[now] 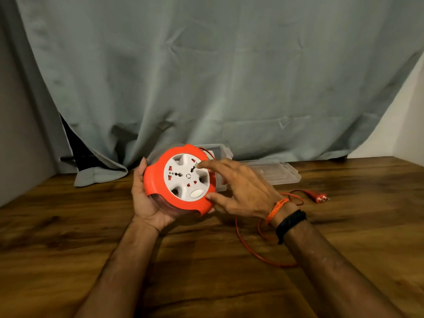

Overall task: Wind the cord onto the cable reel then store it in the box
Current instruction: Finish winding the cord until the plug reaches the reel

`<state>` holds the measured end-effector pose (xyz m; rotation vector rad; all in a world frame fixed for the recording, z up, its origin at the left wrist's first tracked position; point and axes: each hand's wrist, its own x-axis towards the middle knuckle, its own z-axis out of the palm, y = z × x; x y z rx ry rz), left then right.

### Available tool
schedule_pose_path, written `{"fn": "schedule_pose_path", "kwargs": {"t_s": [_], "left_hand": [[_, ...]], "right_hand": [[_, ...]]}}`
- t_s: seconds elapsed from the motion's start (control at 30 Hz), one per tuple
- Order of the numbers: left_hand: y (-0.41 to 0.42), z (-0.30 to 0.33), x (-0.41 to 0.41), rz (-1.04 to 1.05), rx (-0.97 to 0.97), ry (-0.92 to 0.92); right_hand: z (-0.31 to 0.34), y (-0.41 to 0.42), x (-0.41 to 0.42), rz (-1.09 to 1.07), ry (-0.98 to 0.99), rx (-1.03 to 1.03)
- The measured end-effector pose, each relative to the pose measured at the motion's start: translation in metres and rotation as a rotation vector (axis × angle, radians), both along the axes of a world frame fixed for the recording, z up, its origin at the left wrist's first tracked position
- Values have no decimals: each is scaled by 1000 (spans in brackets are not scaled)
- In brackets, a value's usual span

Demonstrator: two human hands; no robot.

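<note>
Right fingers (202, 165): spread, not pinching anything; the forefinger tip rests on the white hub near its upper edge and the thumb touches the lower right of the orange rim.
Right hand (243, 187): hovers over the right side of the reel, centre of the frame, with an orange thread and a black band at the wrist.
Left hand (146, 200): cups the cable reel (183, 180) from below and the left, fingers curled around its back, face tilted toward the camera.
Cord (250, 246): much of it lies loose on the worktop (68, 237), looping at the lower right and running to the plug (321, 198) at the right.
Box (270, 172): clear, just behind the reel at the curtain's foot; the reel is not yet in it.
Step in hand: winding, likely by turning the hub.
Doing it well: hold the orange housing steady with the left palm, seat a fingertip firmly in a hub recess, turn evenly, and let the loose loop feed in without kinks; watch that the plug does not snag or whip.
</note>
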<state>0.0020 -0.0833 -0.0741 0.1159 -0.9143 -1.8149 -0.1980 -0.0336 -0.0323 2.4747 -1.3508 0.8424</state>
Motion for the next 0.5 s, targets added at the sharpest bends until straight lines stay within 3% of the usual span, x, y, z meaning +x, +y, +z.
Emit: {"fn": "schedule_pose_path", "kwargs": {"t_s": [0.2,0.5], "left_hand": [[0,4,3,-68,-8,-6],[-3,3,0,-36,-25,-80]], "right_hand": [[5,-2,24,-100,209,-150],[-4,-7,40,-179,94,-237]]}}
